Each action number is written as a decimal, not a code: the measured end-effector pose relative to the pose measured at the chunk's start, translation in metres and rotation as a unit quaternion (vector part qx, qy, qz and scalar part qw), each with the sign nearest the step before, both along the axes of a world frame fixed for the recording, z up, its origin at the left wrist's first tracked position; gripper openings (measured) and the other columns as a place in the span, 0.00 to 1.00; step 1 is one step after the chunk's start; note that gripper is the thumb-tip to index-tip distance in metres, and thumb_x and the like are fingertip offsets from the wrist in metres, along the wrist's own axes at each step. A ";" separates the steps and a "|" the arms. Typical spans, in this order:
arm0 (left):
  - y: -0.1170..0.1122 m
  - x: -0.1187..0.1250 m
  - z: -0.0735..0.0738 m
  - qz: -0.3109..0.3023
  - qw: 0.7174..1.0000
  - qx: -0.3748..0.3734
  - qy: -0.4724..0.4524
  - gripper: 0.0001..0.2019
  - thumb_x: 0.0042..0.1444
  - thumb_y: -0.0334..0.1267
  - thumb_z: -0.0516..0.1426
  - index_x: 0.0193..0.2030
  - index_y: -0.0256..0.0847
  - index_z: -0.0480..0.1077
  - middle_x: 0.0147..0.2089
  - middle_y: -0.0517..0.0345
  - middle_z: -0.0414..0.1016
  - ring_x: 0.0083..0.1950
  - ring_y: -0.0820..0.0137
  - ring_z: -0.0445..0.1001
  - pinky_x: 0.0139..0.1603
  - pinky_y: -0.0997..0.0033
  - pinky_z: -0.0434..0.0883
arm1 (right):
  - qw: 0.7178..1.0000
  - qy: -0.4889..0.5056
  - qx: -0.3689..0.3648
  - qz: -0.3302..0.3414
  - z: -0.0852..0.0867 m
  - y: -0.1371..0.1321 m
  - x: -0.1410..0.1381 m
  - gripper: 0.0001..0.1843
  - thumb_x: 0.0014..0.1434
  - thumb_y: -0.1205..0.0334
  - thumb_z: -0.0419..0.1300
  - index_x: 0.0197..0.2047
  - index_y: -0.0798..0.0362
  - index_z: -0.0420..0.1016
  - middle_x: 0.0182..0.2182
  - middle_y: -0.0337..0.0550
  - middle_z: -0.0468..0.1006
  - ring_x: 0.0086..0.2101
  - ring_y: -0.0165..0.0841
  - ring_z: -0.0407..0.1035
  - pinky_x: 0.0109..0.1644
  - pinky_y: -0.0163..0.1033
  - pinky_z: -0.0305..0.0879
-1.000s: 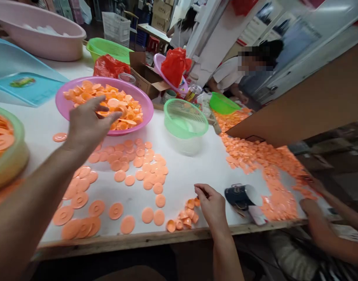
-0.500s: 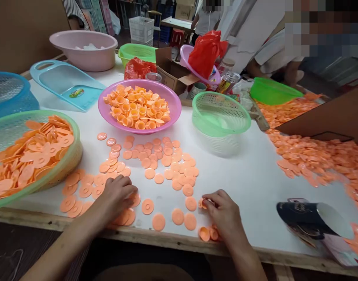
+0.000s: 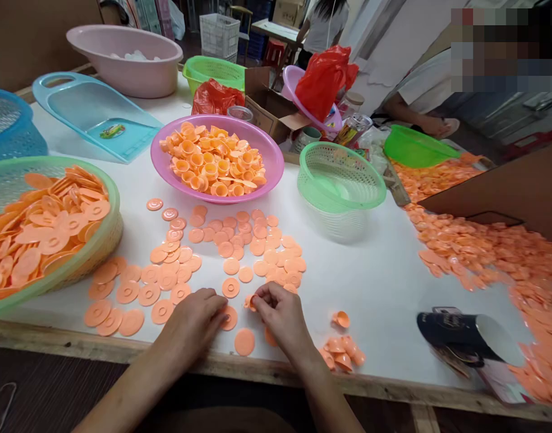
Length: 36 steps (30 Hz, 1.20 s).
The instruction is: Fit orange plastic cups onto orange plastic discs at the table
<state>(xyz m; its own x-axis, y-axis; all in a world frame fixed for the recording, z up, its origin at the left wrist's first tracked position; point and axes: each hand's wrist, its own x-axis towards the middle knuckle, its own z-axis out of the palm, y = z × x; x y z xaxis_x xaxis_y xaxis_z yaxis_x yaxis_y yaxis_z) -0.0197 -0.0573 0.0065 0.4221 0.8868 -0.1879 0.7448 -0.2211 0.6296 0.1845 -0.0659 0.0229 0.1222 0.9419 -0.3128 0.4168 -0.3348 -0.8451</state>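
My left hand [image 3: 195,317] is low over the table, its fingers curled, with the fingertips at the left edge of a flat orange plastic disc [image 3: 230,319]. My right hand [image 3: 279,316] pinches a small orange plastic cup [image 3: 249,302] between thumb and fingers, just above and right of that disc. Another disc with a raised ring [image 3: 231,287] lies beyond my fingertips, and a plain disc [image 3: 245,341] is nearer the table edge. To the right of my right hand is a small heap of orange cups [image 3: 343,349], with a single cup [image 3: 342,319] above it.
A pink basin [image 3: 276,171] full of orange cups stands ahead. Left is a green basket [image 3: 116,207] of discs; right, a pale green basket [image 3: 343,201]. A dark mug [image 3: 451,331] lies sideways near a large spread of orange pieces [image 3: 478,252]. Another person's arm [image 3: 411,111] is beyond.
My right hand has moved left from near the loose cups, carrying a small cup towards the discs. My left hand has shifted right to another disc. The camera view has turned slightly.
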 end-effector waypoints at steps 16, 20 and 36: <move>0.033 0.014 0.002 0.104 0.976 -0.113 -0.151 0.08 0.54 0.34 0.54 0.36 0.40 0.75 0.30 0.60 0.72 0.31 0.72 0.70 0.34 0.73 0.65 | 0.998 -0.051 0.015 0.037 -0.012 0.034 -0.037 0.07 0.48 0.68 0.56 0.20 0.52 0.64 0.17 0.33 0.67 0.21 0.27 0.60 0.25 0.31 0.54; 0.038 0.024 0.003 0.165 0.963 -0.146 -0.157 0.05 0.50 0.35 0.55 0.28 0.39 0.72 0.25 0.62 0.70 0.29 0.72 0.68 0.30 0.74 0.62 | 0.998 -0.046 0.009 0.040 -0.013 0.035 -0.036 0.08 0.49 0.68 0.55 0.21 0.51 0.62 0.18 0.33 0.67 0.21 0.27 0.61 0.25 0.31 0.54; 0.034 0.028 -0.004 0.184 0.975 -0.025 -0.124 0.07 0.50 0.35 0.55 0.23 0.40 0.68 0.22 0.63 0.70 0.26 0.73 0.68 0.27 0.75 0.62 | 0.999 0.044 0.018 0.027 -0.011 0.025 -0.035 0.08 0.53 0.64 0.54 0.27 0.53 0.73 0.21 0.39 0.73 0.23 0.31 0.68 0.23 0.32 0.62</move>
